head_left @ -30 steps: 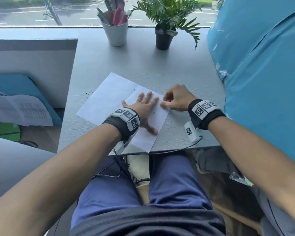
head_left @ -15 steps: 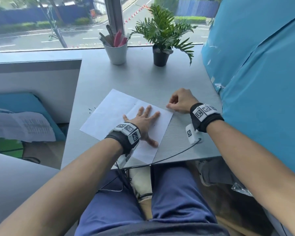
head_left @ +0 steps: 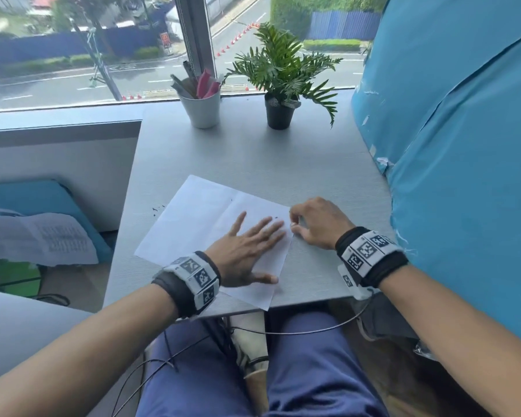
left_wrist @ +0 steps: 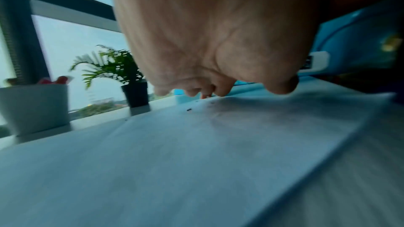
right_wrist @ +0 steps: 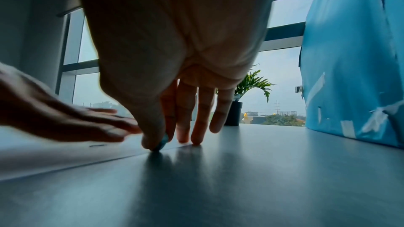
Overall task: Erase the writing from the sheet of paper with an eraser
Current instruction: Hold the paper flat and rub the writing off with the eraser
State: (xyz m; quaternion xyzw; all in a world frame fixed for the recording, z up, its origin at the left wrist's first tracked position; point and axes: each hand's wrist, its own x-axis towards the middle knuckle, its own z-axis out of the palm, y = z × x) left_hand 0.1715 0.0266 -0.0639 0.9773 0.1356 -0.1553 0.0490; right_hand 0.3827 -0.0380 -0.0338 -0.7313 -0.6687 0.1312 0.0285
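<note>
A white sheet of paper [head_left: 193, 218] lies slanted on the grey table [head_left: 253, 158]. My left hand [head_left: 247, 251] presses flat on the sheet's right half, fingers spread and straight. My right hand [head_left: 294, 224] sits at the sheet's right edge, just past the left fingertips. In the right wrist view its thumb and forefinger pinch a small bluish eraser [right_wrist: 163, 141] down onto the edge of the paper [right_wrist: 54, 158]. A few dark specks [head_left: 275, 218] lie on the sheet by the fingers. No writing is legible from here.
A white cup of pens [head_left: 200, 108] and a small potted plant [head_left: 280, 112] stand at the back by the window. A blue covered wall [head_left: 463, 176] bounds the table's right side. Dark crumbs [head_left: 157, 209] lie left of the sheet. The sheet's near corner overhangs the front edge [head_left: 313, 299].
The head view has tilted up, showing more window. My left hand stays flat on the sheet. My right hand has shifted slightly at the sheet's right edge, still pinching.
</note>
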